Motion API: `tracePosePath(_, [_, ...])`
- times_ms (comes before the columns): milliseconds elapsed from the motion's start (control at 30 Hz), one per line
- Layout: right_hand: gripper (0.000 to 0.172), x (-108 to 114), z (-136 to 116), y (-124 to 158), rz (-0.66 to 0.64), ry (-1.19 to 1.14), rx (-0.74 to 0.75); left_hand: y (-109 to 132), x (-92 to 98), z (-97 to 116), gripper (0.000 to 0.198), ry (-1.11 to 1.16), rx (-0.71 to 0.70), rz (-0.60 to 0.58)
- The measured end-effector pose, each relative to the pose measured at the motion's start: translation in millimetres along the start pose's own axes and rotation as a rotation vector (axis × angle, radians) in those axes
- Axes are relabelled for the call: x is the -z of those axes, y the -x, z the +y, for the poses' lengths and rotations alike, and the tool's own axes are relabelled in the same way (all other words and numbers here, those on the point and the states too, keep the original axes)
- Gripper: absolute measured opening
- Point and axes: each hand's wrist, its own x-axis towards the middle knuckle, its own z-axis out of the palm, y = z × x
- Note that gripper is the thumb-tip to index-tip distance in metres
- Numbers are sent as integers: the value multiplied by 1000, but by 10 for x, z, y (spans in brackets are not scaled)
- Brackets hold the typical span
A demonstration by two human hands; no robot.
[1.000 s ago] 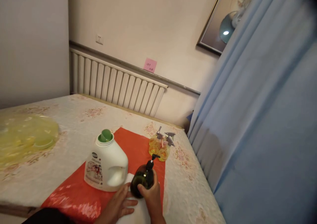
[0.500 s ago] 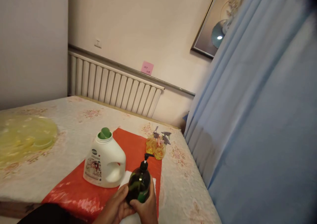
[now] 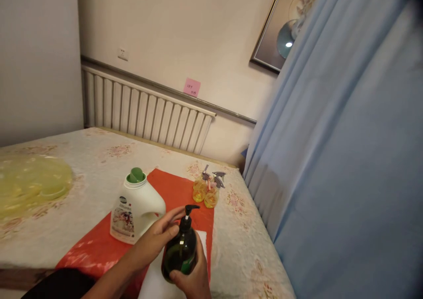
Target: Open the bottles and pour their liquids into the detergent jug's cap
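The dark green pump bottle (image 3: pixel 180 255) is held nearly upright above the white cloth (image 3: pixel 153 285) on the red mat (image 3: pixel 168 188), the right hand (image 3: pixel 193 281) wrapped round its base and the nearer left hand (image 3: pixel 158 237) curling its fingers (image 3: pixel 173 230) about the neck.

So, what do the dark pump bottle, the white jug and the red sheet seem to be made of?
Dark pump bottle: likely tinted translucent plastic, glossy; light glows green through it. White jug: opaque plastic, smooth, with moulded handle. Red sheet: probably thin plastic film, shiny, with wrinkled highlights.
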Motion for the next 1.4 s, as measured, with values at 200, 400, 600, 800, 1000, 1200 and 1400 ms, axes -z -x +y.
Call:
tracePosePath(200, [89,-45,-174,28,-53,-39,-6,-71,-135,121,31,14,29,-51])
tracePosePath(400, [92,-30,-176,41,-76,-59,-6,-64,-183,89,37,-68,19,33])
tracePosePath(600, [95,-23,-145,52,-49,-19,23,2,-76,164,41,-18,85,-155])
tracePosePath(800, [93,-23,-170,81,-9,35,21,13,-104,352,39,-22,49,12])
tracePosePath(1000, [93,4,-151,82,-9,-33,21,27,-97,570,44,-16,-20,186])
tracePosePath(1200, [96,1,-132,84,12,2,-29,56,-68,687,45,-32,-49,190])
tracePosePath(1400, [94,-3,-174,71,20,22,-11,87,-28,705,44,-91,-104,234])
